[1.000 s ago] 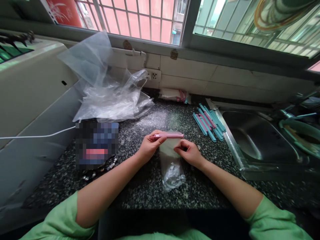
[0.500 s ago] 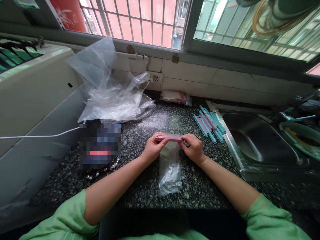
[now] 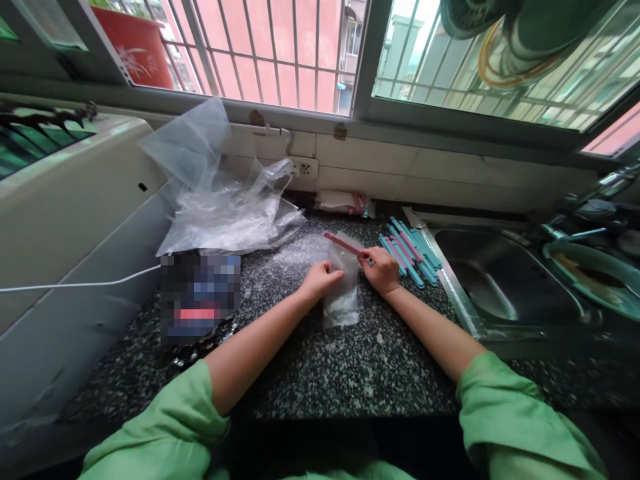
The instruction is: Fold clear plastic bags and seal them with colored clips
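A small clear plastic bag (image 3: 342,293) with something pale in its bottom lies on the speckled black counter (image 3: 350,367). A pink sealing clip (image 3: 341,244) sits across its top, slanting up to the left. My right hand (image 3: 381,269) pinches the clip's right end. My left hand (image 3: 320,279) is closed on the bag's left edge just below the clip. Both forearms reach in from green sleeves.
A pile of blue and pink clips (image 3: 410,249) lies right of the hands, beside the steel sink (image 3: 495,280). Crumpled clear plastic bags (image 3: 220,200) heap at the back left. A blurred-out packet (image 3: 200,297) and a white cable (image 3: 80,285) are at the left.
The bag and clip have moved away from me across the counter. My left hand has come off the clip's left end onto the bag, and the clip now tilts instead of lying level.
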The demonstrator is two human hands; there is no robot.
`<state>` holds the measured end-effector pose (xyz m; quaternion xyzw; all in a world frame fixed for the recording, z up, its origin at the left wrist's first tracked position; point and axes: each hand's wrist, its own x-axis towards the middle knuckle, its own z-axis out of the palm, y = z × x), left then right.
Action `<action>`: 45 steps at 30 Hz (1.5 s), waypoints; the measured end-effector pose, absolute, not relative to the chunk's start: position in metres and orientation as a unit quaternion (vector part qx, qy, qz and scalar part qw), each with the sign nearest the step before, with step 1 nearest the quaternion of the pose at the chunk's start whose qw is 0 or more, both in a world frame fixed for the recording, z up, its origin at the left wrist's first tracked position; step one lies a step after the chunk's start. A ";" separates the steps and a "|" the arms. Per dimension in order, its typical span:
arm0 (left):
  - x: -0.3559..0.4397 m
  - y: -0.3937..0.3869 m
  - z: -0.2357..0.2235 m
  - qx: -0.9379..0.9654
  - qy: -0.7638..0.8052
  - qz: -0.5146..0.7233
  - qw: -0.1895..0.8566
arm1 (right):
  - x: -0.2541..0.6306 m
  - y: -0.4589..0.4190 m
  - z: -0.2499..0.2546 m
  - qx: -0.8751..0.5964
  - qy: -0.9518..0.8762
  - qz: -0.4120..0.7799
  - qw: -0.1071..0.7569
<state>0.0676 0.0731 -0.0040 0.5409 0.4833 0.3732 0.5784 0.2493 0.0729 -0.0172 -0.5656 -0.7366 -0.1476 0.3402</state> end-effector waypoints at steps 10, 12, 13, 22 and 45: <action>0.076 0.135 -0.002 0.485 0.494 0.398 0.602 | 0.260 0.139 -0.006 -0.739 -0.597 -0.172 0.260; 0.077 0.146 -0.008 0.480 0.515 0.445 0.554 | 0.261 0.148 -0.005 -0.754 -0.578 -0.174 0.258; 0.078 0.152 -0.011 0.475 0.526 0.472 0.524 | 0.261 0.152 -0.005 -0.759 -0.572 -0.175 0.256; 0.085 0.207 -0.021 0.461 0.565 0.607 0.316 | 0.262 0.180 -0.001 -0.788 -0.546 -0.168 0.231; 0.098 0.234 -0.024 0.581 0.555 0.565 0.188 | 0.260 0.225 -0.007 -0.783 -0.541 -0.178 0.250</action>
